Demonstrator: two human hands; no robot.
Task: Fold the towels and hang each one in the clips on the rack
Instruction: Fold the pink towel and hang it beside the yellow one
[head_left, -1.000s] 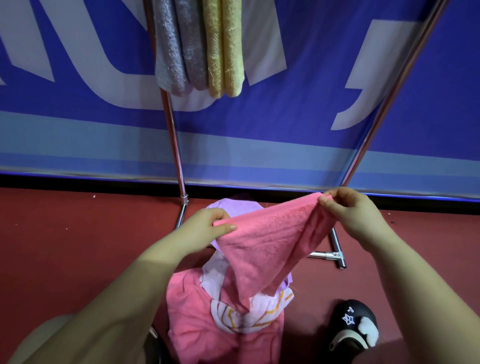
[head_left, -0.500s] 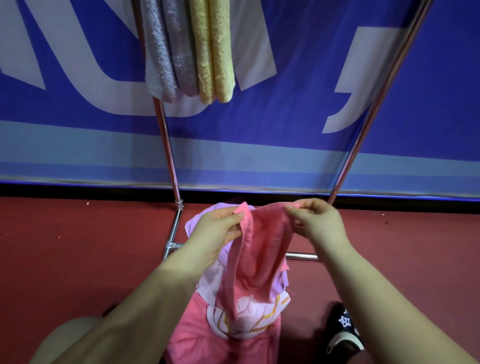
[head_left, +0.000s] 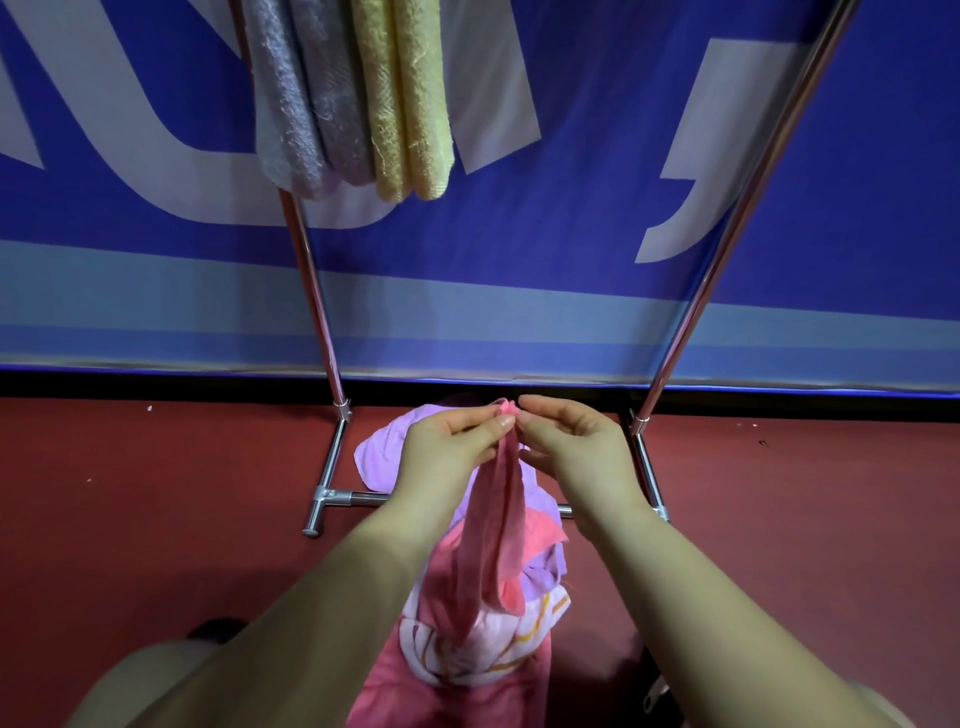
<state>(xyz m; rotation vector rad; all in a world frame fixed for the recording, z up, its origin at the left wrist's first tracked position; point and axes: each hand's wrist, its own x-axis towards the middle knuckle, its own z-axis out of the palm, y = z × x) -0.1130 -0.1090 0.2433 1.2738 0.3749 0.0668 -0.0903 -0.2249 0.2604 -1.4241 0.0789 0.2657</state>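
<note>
Blue banner cloth (head_left: 571, 234) fills the background, and in front of it the chrome rack (head_left: 317, 312) is seen with its two uprights slanting up out of view; the clips themselves cannot be seen, so the hanging spot has to be judged blind from here. Red floor (head_left: 156, 493) is spread below, and on it a loose heap of towels (head_left: 483, 660), pink, lilac and white, is piled between the rack's feet. Up top, a grey towel (head_left: 306, 104) and a yellow towel (head_left: 410, 104) are hung folded, side by side and touching. Now to the action: a pink towel (head_left: 493, 519) is held up above the heap, doubled lengthwise, its top corners pinched together. The left hand (head_left: 452, 447) is closed in a narrow pinch on one corner, the right hand (head_left: 566, 441) is closed in the same way on the other, fingertips almost meeting. Trouble is likely here: the grip is taken on a tiny bit of cloth, and if one pinch is released for a regrip, the fold could be lost and the halves could fall open. The lower end appears to hang down to the heap, so another towel could be snagged and dragged up when the lift is made. Uneven edges are visible low down; if they are left unmatched, a crooked fold would be carried to the clip and might be held by one layer only.
</note>
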